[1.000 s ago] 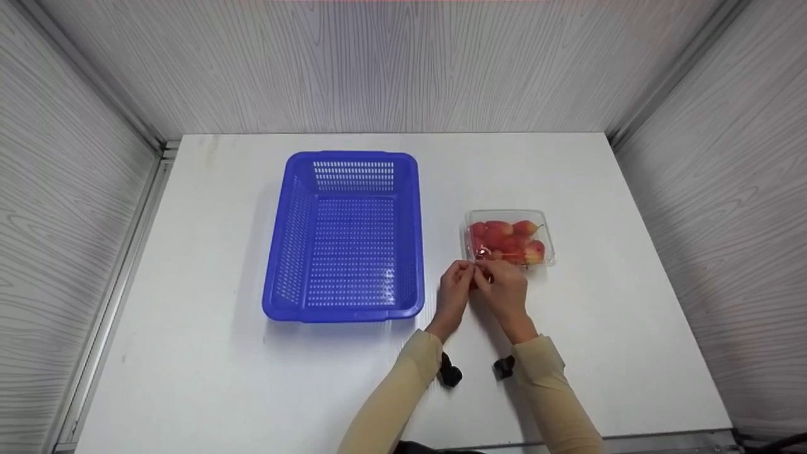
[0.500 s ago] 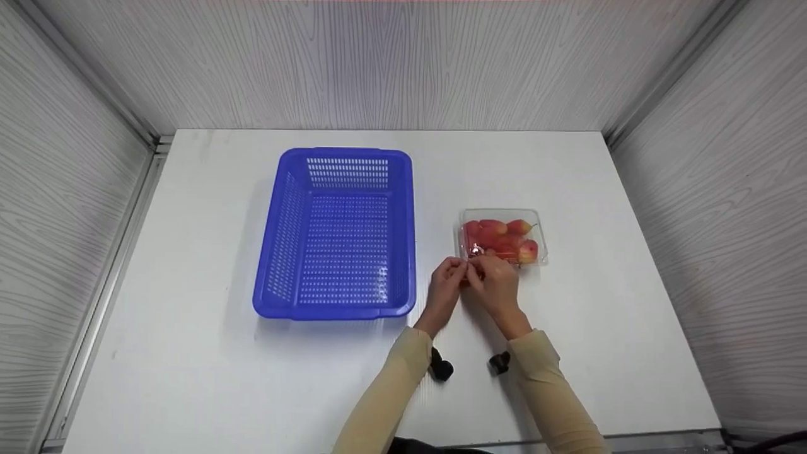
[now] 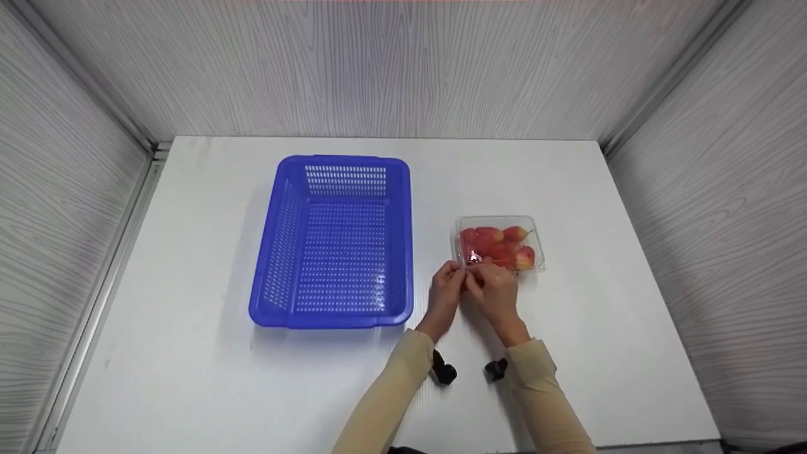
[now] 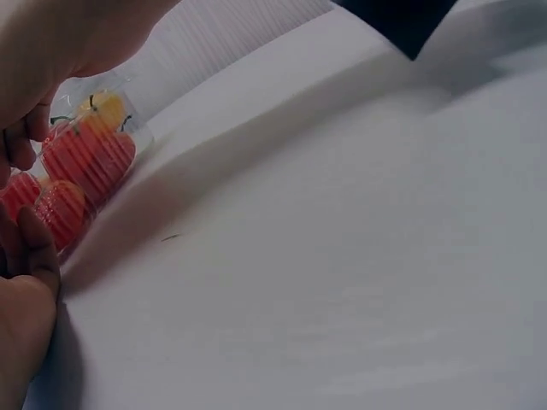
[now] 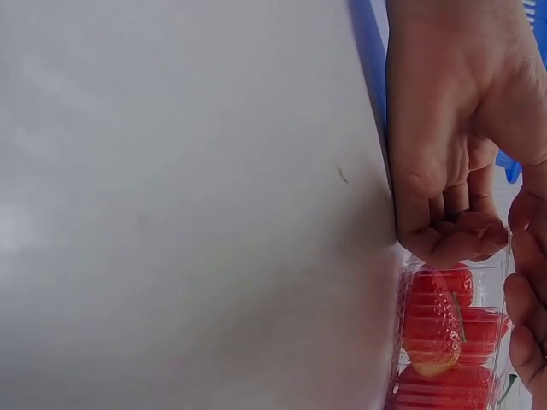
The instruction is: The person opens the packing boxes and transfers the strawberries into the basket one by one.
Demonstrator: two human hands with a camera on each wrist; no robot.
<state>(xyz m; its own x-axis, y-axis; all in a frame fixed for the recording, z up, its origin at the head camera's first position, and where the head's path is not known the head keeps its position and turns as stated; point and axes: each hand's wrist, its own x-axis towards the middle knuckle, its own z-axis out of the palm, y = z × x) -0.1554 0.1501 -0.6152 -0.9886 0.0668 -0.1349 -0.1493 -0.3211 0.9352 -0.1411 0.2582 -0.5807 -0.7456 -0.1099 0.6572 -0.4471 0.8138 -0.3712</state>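
In the head view, a clear plastic fruit box with several red-and-yellow fruits, which have thin stems, sits right of centre. Both hands meet at its near left corner. My left hand pinches the box's edge there with curled fingers. Beside it, my right hand pinches the same edge, its thumb close to the left one. The left wrist view has the left hand low at the left edge. In the right wrist view, the left hand's fingers curl against the box. The exact grip points are partly hidden.
A blue perforated basket stands left of the box on the white table. Black wrist devices hang beside the cuffs. Wood-patterned walls close off the back and both sides.
The head view has shifted slightly, moving everything in it together. Both hands keep to the same corner of the box, with only slight finger movement visible.
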